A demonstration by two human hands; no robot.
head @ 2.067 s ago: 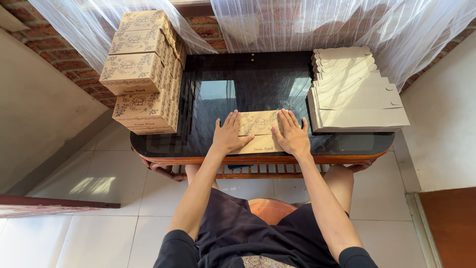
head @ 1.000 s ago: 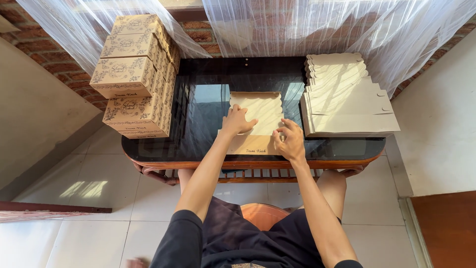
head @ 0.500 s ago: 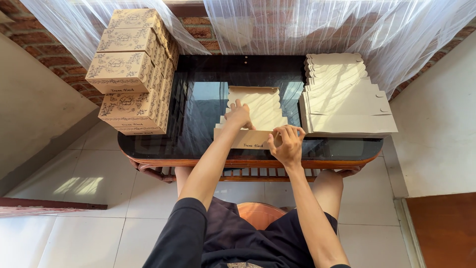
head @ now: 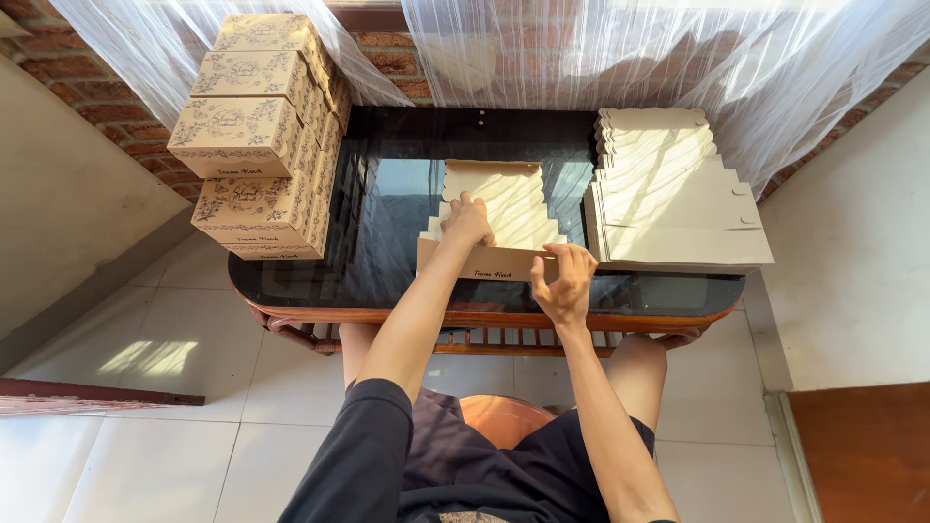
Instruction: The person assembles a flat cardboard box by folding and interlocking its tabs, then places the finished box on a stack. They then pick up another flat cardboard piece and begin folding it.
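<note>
Both hands work a flat cardboard box blank (head: 499, 208) lying at the middle of the dark glass counter (head: 387, 194), near its front edge. Left hand (head: 468, 221) presses open-palmed on the blank's centre, while right hand (head: 565, 281) pinches its upturned front flap. Folded printed boxes (head: 257, 136) stack at the counter's left end; a pile of flat blanks (head: 668, 194) covers the right end.

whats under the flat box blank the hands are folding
The dark glass table lies under the box blank. The left hand presses on it; the right hand lifts its near flap, hiding the glass beneath.
</note>
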